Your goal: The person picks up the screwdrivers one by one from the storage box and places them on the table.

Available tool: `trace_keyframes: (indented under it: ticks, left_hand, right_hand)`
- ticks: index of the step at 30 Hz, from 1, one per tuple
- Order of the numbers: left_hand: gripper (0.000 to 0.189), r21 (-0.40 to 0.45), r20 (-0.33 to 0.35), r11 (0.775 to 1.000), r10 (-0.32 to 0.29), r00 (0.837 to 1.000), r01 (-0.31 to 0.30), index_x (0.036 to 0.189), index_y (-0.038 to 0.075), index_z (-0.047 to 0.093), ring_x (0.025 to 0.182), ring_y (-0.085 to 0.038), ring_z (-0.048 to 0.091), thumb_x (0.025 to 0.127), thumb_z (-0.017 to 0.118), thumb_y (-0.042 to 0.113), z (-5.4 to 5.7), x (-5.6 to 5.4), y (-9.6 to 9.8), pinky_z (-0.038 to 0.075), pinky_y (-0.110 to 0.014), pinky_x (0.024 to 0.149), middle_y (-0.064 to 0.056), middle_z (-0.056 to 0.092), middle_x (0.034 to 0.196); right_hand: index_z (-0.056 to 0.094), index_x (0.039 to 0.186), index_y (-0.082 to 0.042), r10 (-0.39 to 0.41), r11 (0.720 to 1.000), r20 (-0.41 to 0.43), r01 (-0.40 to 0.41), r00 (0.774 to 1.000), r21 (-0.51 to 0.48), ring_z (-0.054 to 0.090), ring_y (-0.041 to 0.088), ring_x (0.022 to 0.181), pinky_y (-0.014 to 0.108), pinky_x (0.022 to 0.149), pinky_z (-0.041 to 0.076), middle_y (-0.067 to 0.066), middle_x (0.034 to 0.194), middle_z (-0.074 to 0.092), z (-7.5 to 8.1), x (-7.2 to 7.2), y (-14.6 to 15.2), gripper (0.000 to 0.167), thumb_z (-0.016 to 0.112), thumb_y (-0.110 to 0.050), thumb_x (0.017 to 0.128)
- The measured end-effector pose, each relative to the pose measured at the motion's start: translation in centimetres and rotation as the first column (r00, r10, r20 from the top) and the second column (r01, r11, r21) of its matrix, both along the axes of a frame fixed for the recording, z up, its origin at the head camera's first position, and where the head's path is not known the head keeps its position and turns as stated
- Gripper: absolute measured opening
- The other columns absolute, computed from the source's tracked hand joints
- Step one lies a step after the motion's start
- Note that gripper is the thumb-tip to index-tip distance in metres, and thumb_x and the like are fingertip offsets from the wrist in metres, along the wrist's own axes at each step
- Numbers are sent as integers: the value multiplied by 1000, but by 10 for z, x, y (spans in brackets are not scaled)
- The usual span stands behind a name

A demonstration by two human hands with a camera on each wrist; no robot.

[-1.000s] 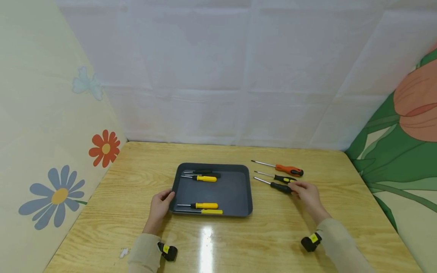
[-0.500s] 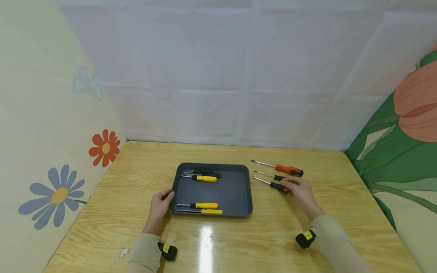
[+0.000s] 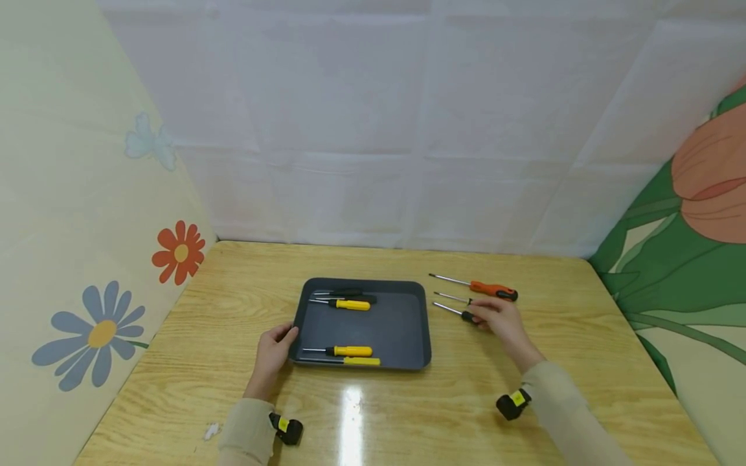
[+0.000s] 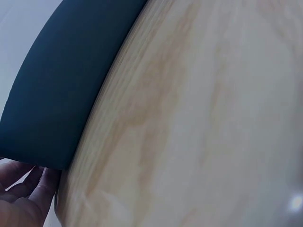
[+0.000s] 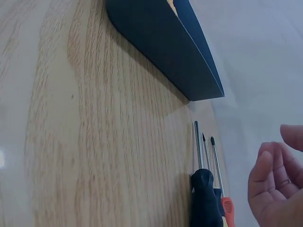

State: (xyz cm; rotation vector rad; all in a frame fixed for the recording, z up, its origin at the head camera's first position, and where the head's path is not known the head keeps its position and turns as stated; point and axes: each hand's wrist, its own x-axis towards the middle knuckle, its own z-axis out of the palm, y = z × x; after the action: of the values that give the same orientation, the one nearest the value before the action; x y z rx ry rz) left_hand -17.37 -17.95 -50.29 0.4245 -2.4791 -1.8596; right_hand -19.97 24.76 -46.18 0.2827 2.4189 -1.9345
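My left hand (image 3: 272, 353) grips the left rim of a dark grey tray (image 3: 402, 330), thumb over the edge; in the left wrist view its fingers (image 4: 45, 189) curl at the tray's corner. Right of the tray lie three screwdrivers. My right hand (image 3: 504, 327) hovers over the handles of the nearer two, a black-handled screwdriver (image 5: 204, 196) and a thin-shafted screwdriver (image 3: 451, 297), partly hiding them. In the right wrist view its thumb and fingers are apart, with nothing between them. Behind lies an orange-handled screwdriver (image 3: 492, 289).
Inside the tray, a yellow screwdriver (image 3: 352, 305) lies by dark-handled screwdrivers (image 3: 350, 292) at the back. Along the front wall are another yellow screwdriver (image 3: 352, 351) and a yellow-handled tool (image 3: 361, 361). A white cloth (image 3: 326, 129) hangs behind the wooden table (image 3: 454, 414).
My right hand has moved left along the screwdriver handles, from their ends toward the shafts. The screwdrivers, the tray and my left hand have stayed in place.
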Motion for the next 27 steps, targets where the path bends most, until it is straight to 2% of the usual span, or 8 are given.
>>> trace_keyframes:
  ticks: [4,7,12,17,23,25,27]
  left_hand:
    - [33,2,-4,1000,1,1000,-1,116,-14,53,107,-33,50,91,51,6,0,0,0,41,-42,91,-29,54,116]
    - [33,3,-5,1000,2,1000,-2,116,-14,53,107,-32,50,91,51,7,0,0,0,41,-41,91,-28,54,116]
    - [32,-2,-11,1000,4,1000,-4,115,-14,54,106,-32,50,91,52,7,0,1,0,41,-39,89,-28,55,115]
    - [32,12,-5,1000,2,1000,-2,116,-14,53,107,-32,50,92,52,7,1,1,1,41,-40,91,-28,54,116]
    - [33,13,3,1000,3,1000,-3,117,-14,53,108,-32,49,91,52,8,2,0,1,40,-41,92,-28,53,117]
    - [34,15,3,1000,-1,1000,1,117,-14,53,108,-32,49,91,51,7,1,0,0,40,-42,92,-29,53,117]
    - [34,17,7,1000,-2,1000,2,118,-14,52,109,-33,49,92,51,8,2,0,0,40,-43,92,-28,53,118]
  right_hand:
    - [70,96,-8,31,993,-36,-35,999,-112,62,6,64,20,55,52,-6,74,66,-24,-12,7,19,71,-13,78]
    - [71,94,-10,71,983,-75,-82,995,-167,63,7,66,21,58,52,-4,75,67,-31,-17,6,16,72,-11,78]
    - [68,98,-2,89,968,-90,-108,992,-225,64,10,71,24,64,54,-1,79,67,-23,-17,-6,28,76,-14,73]
    - [62,107,2,88,972,-33,-94,996,-217,64,7,78,23,72,52,-4,86,66,-26,-20,-13,42,76,-18,73]
    - [62,108,7,147,924,-129,-183,981,-335,64,14,83,29,75,53,6,91,67,-32,-22,-15,37,73,-8,75]
    - [62,109,5,151,927,-132,-186,980,-325,65,12,84,28,75,53,4,92,68,-37,-24,-16,38,74,-10,75]
    - [60,111,7,155,933,-131,-189,979,-308,65,12,83,29,75,53,5,93,68,-33,-23,-19,46,76,-15,74]
